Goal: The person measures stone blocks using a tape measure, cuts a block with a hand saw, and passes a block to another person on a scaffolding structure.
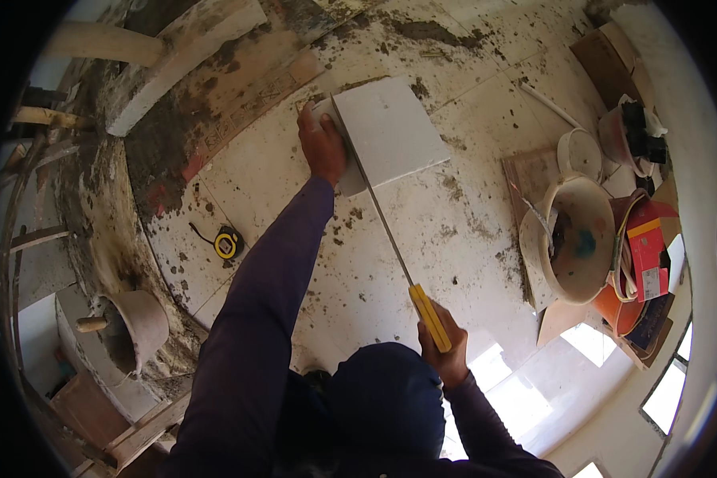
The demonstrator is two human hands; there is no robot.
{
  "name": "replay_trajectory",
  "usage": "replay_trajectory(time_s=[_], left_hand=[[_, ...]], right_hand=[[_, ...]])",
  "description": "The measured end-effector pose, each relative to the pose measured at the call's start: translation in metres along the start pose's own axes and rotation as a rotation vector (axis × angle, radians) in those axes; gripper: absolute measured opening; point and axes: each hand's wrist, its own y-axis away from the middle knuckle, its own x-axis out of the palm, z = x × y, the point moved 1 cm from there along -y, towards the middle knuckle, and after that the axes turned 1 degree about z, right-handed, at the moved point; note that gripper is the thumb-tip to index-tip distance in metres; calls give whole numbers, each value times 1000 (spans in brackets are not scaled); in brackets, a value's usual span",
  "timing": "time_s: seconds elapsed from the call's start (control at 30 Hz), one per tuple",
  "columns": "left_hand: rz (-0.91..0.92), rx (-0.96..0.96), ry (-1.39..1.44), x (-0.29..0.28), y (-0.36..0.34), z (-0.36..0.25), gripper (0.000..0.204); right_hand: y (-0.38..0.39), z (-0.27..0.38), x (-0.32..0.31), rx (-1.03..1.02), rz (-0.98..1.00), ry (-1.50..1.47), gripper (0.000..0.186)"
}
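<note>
A pale grey-white block (394, 131), probably lightweight concrete, lies flat on the floor. The narrow blade of a handsaw (386, 227) runs across it near its left side, from the far edge toward me. My right hand (446, 346) is closed round the saw's yellow handle, close to my knee. At the block's left end, my left hand (323, 147) grips the strip beside the blade, thumb on top and fingers over the far left edge. How deep the blade sits in the block, I cannot tell.
A yellow-black tape measure (228, 242) lies left of my forearm. At right stand a large round tub (577, 239), a red box (649, 255) and a smaller bucket (617, 139). A mortar-crusted bucket (139, 327) is at lower left, by wooden poles. Dried mortar specks the floor (334, 295).
</note>
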Motion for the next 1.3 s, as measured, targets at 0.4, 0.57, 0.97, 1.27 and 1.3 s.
replay_trajectory(time_s=[0.4,0.57,0.97,1.27,1.3], left_hand=[[18,18,-36,0,-2,6,48],[49,46,-40,12,-1,0,49],[46,24,-67,17,0,-5,49],[26,60,-100,16,-1,0,48],[31,48,-98,15,-2,-1,48]], right_hand=[[-13,-8,10,21,12,-11,42],[-132,30,35,265,82,-198,40],[-120,11,41,65,-34,-90,42],[-116,21,40,5,-47,-55,39],[-121,20,39,73,-16,-83,39]])
